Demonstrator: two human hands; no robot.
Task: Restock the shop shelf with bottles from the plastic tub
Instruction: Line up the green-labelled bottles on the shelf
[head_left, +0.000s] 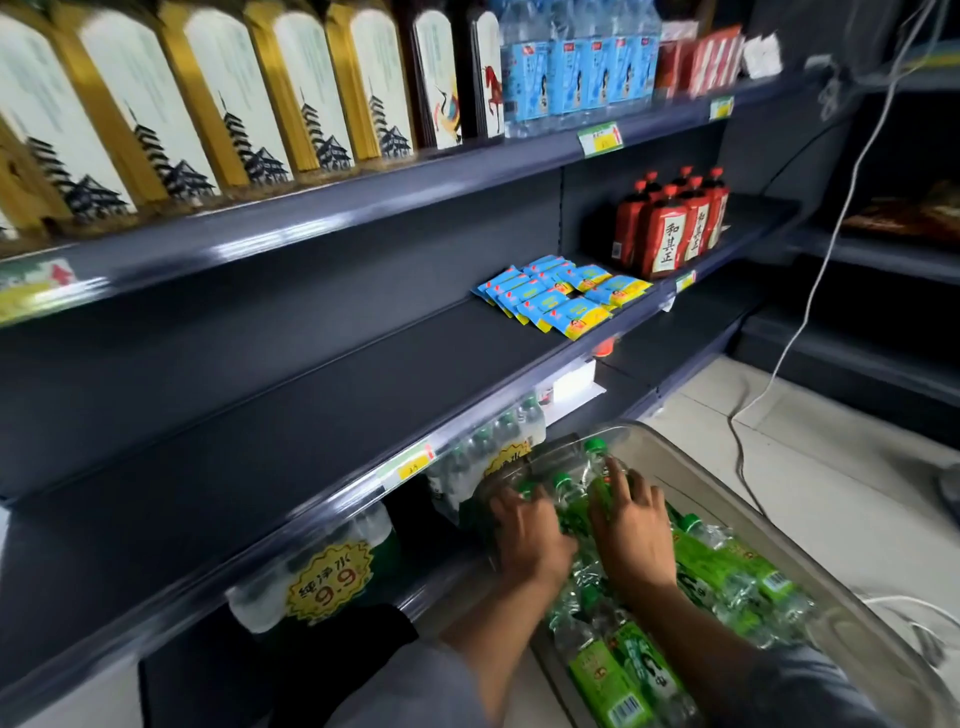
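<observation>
Down in the plastic tub (857, 613) on the floor, both our hands lie on the heap of green-labelled bottles (722, 566), too many to count. Our left hand (530, 530) and right hand (631, 525) rest with fingers spread; whether they grip we cannot tell. Beside the tub, the dark shelf (270, 415) carries blue sachets (561, 296) and about six red pouches (670, 228).

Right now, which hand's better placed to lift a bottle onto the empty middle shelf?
Left, probably. The left hand lies on bottles at the tub's shelf-side edge, beside the middle shelf; the right hand sits farther out.
</observation>
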